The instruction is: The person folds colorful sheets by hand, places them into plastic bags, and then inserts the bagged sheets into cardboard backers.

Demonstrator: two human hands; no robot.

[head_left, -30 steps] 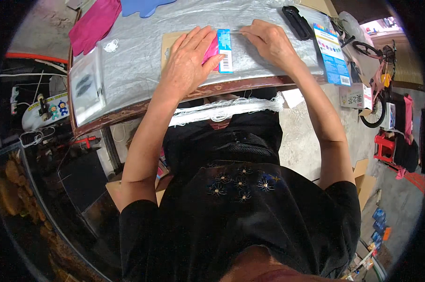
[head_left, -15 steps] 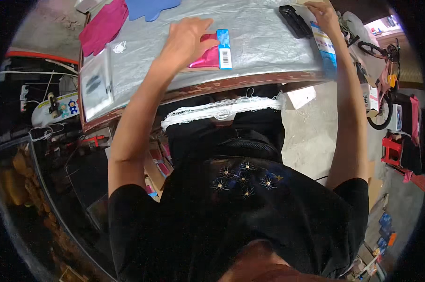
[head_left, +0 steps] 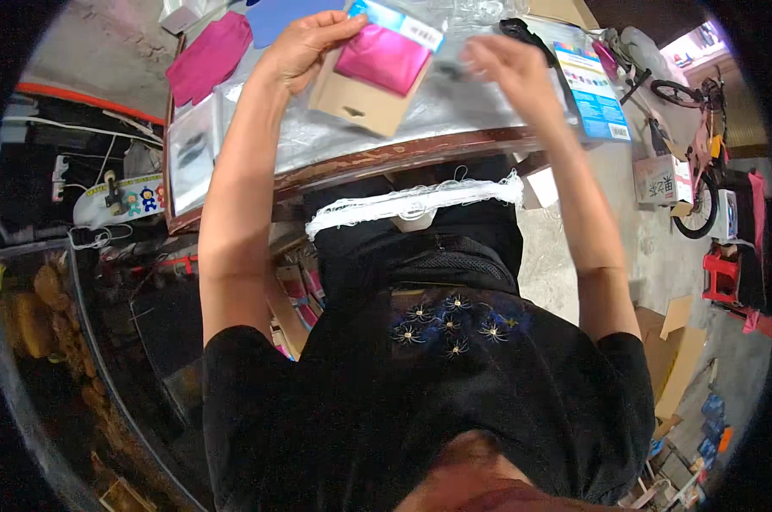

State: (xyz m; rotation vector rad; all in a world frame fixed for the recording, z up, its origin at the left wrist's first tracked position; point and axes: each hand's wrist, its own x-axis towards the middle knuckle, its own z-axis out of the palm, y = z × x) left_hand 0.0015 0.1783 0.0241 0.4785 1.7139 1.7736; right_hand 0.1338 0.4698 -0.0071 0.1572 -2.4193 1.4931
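Observation:
My left hand (head_left: 305, 51) is closed on the upper edge of a tan cardboard sleeve (head_left: 360, 107), raised and tilted over the table. The sleeve has a blue and white printed end, and a shiny pink folded piece (head_left: 386, 58) lies against its front. To its right, my right hand (head_left: 514, 72) is smeared by motion above the table, its fingers pointing left toward the sleeve. Clear plastic with a dark patch (head_left: 452, 70) lies beside those fingertips; whether they touch it I cannot tell. A black object (head_left: 527, 34) shows partly behind this hand.
Pink fabric (head_left: 208, 58) and blue fabric (head_left: 275, 21) lie at the far left of the silver-covered table. A blue and white printed package (head_left: 592, 90) lies at its right edge. White string (head_left: 416, 203) lies bundled across my lap. A bicycle (head_left: 702, 149) stands at right.
My left hand has lifted the sleeve with the pink piece off the table and turned it. My right hand has moved left from the table's right edge toward the middle.

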